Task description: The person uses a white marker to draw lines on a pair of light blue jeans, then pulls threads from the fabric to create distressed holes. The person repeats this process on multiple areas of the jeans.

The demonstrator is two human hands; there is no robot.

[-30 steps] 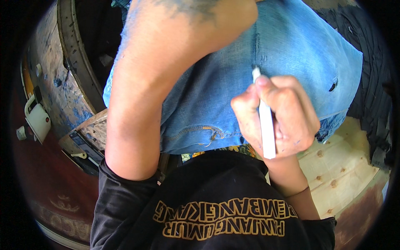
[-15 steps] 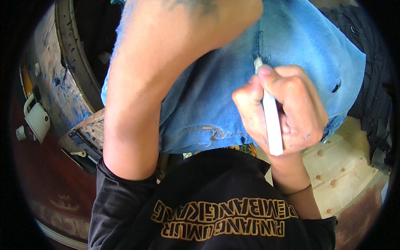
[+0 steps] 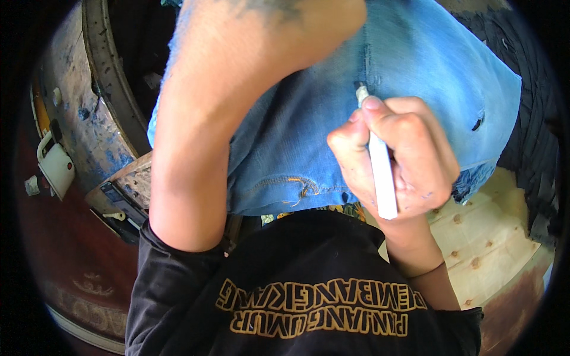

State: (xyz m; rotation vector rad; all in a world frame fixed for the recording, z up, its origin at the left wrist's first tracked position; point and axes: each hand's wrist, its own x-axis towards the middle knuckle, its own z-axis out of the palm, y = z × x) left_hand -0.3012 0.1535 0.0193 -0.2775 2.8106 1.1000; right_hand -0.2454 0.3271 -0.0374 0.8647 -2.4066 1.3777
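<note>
My right hand (image 3: 409, 157) is closed around a white pen-shaped tool (image 3: 382, 175) with a flat-sided handle, gripping it near its narrow end. The short dark tip rests at or just above a worn vertical line in a piece of blue denim clothing (image 3: 285, 142). A small dark hole and a frayed edge show on the denim to the right. Across the upper left reaches my left arm, and the part of my left hand (image 3: 320, 29) in view lies over the denim. Its fingers are out of sight beyond the top edge.
At left stands a curved, paint-stained wooden surface (image 3: 89, 118) with a dark rim. A white device with a handle (image 3: 56, 166) and a dark slim object (image 3: 119, 199) are near it. Dark cloth (image 3: 528, 118) lies at far right, above a pale dimpled pad (image 3: 481, 243).
My right hand and the white tool have shifted slightly left. My left hand has also moved a little left; the denim stays in place.
</note>
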